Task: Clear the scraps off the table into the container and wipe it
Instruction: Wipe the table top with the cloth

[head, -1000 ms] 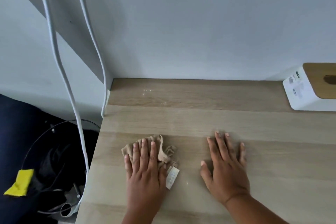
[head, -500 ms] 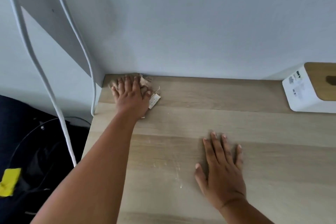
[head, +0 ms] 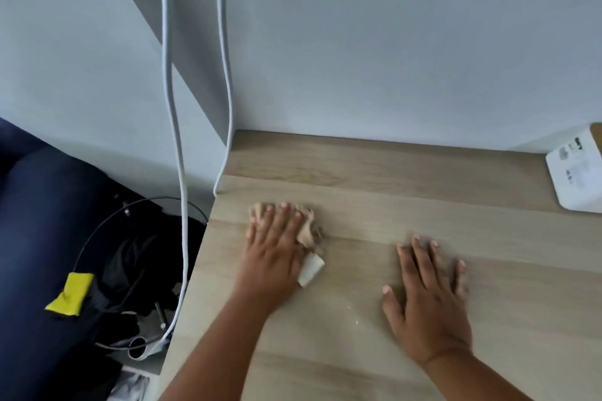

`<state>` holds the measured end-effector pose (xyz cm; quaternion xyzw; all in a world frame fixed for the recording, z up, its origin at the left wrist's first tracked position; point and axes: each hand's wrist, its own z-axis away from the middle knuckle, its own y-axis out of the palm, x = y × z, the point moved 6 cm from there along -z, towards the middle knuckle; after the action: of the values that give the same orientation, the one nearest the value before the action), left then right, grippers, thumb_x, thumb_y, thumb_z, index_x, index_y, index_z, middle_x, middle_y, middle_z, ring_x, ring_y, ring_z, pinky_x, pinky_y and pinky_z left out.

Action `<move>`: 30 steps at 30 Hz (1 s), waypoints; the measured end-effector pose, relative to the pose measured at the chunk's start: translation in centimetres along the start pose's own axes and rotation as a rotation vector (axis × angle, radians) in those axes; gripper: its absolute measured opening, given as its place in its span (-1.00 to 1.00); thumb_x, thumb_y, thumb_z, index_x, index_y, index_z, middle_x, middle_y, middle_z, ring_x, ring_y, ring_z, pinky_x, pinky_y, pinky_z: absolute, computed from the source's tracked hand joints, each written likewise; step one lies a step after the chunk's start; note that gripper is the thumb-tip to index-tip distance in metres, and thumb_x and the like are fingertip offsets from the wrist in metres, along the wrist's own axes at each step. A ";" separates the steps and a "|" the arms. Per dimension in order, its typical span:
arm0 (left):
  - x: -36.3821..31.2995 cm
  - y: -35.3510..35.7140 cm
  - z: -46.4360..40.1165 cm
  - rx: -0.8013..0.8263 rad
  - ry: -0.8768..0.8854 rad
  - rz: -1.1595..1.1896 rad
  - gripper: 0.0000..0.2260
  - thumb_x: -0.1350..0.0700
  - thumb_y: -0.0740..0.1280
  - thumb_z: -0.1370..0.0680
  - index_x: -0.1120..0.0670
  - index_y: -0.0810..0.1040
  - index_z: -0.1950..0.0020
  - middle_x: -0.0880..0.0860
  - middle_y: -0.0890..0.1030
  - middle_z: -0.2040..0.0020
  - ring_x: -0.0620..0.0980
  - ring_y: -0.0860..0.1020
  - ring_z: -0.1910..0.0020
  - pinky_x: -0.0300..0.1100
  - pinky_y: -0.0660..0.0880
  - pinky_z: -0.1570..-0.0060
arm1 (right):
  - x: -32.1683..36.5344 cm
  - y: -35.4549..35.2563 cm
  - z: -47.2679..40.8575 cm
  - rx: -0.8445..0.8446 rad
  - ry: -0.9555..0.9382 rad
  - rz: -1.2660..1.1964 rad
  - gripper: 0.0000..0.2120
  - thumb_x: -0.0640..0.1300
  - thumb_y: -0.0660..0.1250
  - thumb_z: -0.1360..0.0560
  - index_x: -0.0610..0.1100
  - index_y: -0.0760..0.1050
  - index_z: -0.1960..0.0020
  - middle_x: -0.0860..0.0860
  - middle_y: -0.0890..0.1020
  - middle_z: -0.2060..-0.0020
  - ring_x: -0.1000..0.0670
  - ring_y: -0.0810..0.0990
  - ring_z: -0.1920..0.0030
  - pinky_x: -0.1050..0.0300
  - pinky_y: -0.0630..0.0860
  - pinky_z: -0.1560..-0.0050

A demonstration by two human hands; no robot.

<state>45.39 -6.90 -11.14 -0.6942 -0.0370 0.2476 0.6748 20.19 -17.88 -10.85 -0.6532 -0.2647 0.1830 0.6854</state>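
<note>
we see the left hand (head: 273, 242) pressed flat, fingers straight and a little spread, on a crumpled beige cloth (head: 308, 231) lying on the wooden table (head: 423, 205), near the table's left edge and well short of the back wall. the cloth bunches out past the fingertips and to the right of the hand, its long run roughly from the table's back toward its front. a white label (head: 311, 268) juts from the cloth's near end, its writing too small to read. the right hand (head: 426, 299) lies open, palm down, fingers spread, to the right of the cloth. at the table's far right stands a white box (head: 575, 172) with unreadable dark print.
</note>
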 end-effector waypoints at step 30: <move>0.2 0.0 -0.8 0.029 -0.151 -0.050 -0.36 -0.15 0.02 -0.60 0.00 0.16 -0.68 0.06 0.07 -0.70 0.07 -0.05 -0.68 0.19 -0.07 -0.62 | -0.5 0.7 0.2 0.050 0.016 0.009 -0.29 0.21 0.04 -0.57 -0.07 0.19 -0.65 -0.07 0.10 -0.67 -0.16 -0.03 -0.67 -0.41 -0.08 -0.58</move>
<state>45.86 -7.57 -11.23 -0.6625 -0.1014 0.2830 0.6861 19.73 -17.97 -11.64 -0.6386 -0.2514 0.1876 0.7027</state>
